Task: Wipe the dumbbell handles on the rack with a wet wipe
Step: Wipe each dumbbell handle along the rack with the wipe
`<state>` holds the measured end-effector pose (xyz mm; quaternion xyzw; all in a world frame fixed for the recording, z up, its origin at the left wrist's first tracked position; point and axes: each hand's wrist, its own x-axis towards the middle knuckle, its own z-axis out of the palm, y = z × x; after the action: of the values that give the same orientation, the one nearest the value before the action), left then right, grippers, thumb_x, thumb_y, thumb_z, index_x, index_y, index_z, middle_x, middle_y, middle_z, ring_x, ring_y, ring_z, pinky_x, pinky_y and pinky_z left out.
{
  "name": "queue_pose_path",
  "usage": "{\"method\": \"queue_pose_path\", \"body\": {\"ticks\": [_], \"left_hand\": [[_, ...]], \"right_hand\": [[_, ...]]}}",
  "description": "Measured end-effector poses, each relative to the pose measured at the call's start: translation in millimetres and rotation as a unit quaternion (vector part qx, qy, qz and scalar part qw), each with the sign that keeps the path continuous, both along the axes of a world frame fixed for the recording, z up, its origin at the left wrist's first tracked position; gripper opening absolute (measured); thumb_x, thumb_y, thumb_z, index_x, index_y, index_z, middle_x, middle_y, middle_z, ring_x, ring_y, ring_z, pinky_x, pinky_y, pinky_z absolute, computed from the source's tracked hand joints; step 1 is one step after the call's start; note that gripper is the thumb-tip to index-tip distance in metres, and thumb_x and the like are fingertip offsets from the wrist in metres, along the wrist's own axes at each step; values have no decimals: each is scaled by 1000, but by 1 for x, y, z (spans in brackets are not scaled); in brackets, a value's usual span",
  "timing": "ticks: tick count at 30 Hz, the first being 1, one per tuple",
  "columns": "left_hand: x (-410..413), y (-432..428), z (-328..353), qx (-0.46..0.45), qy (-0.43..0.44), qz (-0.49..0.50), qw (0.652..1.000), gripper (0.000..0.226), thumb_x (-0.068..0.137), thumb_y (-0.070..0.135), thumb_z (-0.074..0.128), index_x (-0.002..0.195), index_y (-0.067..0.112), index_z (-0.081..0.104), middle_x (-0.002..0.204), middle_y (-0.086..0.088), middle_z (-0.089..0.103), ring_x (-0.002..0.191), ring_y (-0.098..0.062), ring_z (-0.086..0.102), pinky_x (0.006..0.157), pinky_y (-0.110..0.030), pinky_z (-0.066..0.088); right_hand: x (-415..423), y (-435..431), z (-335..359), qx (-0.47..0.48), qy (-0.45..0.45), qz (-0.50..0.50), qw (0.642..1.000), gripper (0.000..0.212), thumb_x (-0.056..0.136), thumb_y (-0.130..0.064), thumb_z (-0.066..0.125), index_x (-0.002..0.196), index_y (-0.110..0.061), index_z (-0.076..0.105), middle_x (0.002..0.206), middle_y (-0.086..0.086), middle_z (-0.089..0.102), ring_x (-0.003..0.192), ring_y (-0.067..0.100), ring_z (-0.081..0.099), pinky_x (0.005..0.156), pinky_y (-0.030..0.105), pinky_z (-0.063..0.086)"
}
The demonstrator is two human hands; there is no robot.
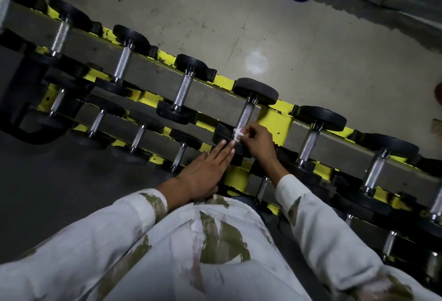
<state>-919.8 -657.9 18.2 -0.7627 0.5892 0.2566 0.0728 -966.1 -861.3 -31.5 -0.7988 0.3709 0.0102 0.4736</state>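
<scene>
Wet wipe (238, 132): a small white crumpled piece, pressed against the near end of one knurled handle, just where the handle meets the near weight head.
Dumbbell handle (244, 116): bright metal, belonging to a dumbbell seated on the upper tier; its far black head (255, 91) is seen beyond the hand, its near head partly covered by both hands.
Right hand (258, 139): closed in a pinch on the wet wipe, fingertips curled round it; the wipe is held at the tip of the hand, on the side toward the handle.
Left hand (205, 172): flat and open, fingers extended together, nothing held; its fingertips are laid on the near head of the same dumbbell, just beside the wipe.
Rack (275, 121): yellow frame with worn paint, two tiers visible, running diagonally across the view.
Other dumbbells (183, 90): set in rows on both tiers to either side, black heads and metal handles.
Sleeves (311, 217): white with olive blotches, on both arms.
Floor (311, 49): grey concrete, marked, beyond the rack.
</scene>
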Motion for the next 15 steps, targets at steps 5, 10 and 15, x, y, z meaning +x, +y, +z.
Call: {"method": "queue_pose_path", "body": {"ticks": [5,10,15], "left_hand": [[-3,-1,0,-1,0,2,1000,106,93,38,63,161,-1,-8,166,-19,-28,156,-36,-17,121,-51,31],[-3,-2,4,2,-11,-4,1000,107,94,41,63,160,-2,-11,166,-20,-28,157,-35,-16,120,-49,32],[-5,-3,2,7,-13,9,1000,108,91,39,64,161,-1,-7,167,-19,-25,157,-35,-13,119,-51,33]], "right_hand": [[18,-16,11,-242,-17,355,903,9,86,-20,67,92,-18,72,91,3,63,88,26,60,68,33,43],[62,-14,21,-423,99,582,688,18,94,-24,56,101,-20,72,104,1,70,103,26,57,98,41,37],[99,-1,40,-359,271,654,608,24,101,-24,44,112,-18,64,132,7,62,122,31,55,94,37,38]]}}
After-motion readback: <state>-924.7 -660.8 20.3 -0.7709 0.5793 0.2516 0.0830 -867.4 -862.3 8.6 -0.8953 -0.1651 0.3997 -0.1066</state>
